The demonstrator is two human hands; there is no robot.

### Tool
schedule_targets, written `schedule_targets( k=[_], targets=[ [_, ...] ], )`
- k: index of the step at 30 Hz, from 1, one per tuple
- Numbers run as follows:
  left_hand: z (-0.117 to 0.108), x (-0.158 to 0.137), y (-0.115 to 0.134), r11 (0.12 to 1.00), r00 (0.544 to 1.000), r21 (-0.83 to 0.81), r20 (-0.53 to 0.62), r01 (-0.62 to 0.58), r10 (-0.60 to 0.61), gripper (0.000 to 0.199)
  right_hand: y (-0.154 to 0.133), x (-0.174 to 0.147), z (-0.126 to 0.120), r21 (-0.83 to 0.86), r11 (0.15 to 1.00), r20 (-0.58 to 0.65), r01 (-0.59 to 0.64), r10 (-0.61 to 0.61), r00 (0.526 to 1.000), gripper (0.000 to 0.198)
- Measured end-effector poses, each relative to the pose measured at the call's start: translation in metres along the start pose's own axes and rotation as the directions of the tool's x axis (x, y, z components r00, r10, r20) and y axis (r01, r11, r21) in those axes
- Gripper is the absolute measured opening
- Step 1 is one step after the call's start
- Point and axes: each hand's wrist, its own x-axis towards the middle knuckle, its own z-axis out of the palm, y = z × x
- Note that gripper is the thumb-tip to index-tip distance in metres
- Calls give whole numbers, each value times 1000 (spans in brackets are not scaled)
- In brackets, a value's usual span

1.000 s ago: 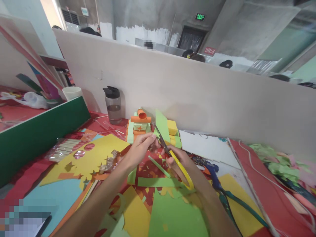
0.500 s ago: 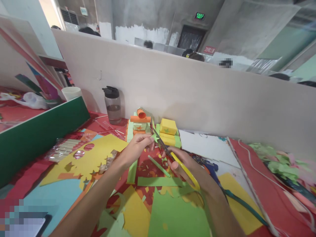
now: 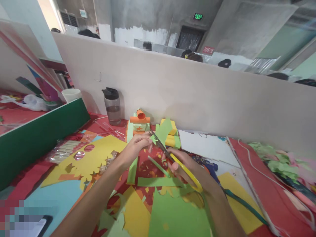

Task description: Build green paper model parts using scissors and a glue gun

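Between the fingertips of my left hand (image 3: 135,146) is a piece of light green paper with pointed edges. My right hand (image 3: 182,161) grips yellow-handled scissors (image 3: 190,176), their blades pointing up and left beside that paper. A larger green paper flap (image 3: 163,132) rises just beyond the blades and partly hides a yellow and green paper block (image 3: 171,141). Behind my left hand stands an orange and light green paper model (image 3: 139,120) bearing a star. Under my hands lie a rolled green strip (image 3: 159,166) and a flat green strip (image 3: 158,181).
Green sheets (image 3: 179,214), yellow sheets (image 3: 98,149) and several cut stars cover the red table. A water bottle (image 3: 113,108) stands by the white partition (image 3: 172,85). On the left are a green board (image 3: 44,138) and a white cup (image 3: 71,94). White boards (image 3: 209,144) lie on the right.
A green paper flap now shows past the scissor blades, in front of the yellow block, where only a thin edge showed before. Both hands stay almost in place.
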Motion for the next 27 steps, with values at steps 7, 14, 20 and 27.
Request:
schedule_targets(
  k=[7, 14, 20, 27],
  targets=[
    [-1, -2, -1, 999, 999, 6, 10, 34, -34, 37, -2, -3, 3, 46, 997, 25, -61, 60, 998, 61],
    [-2, -1, -2, 1000, 999, 11, 34, 30, -30, 34, 3, -2, 4, 74, 991, 19, -110, 109, 994, 54],
    [-3, -1, 0, 998, 998, 35, 50, 46, -48, 35, 12, 2, 6, 139, 972, 21, -189, 188, 982, 42],
    [-3, 0, -2, 1000, 999, -2, 33, -6, 6, 32, 7, 1, 6, 139, 983, 16, -118, 117, 993, 43]
  ],
)
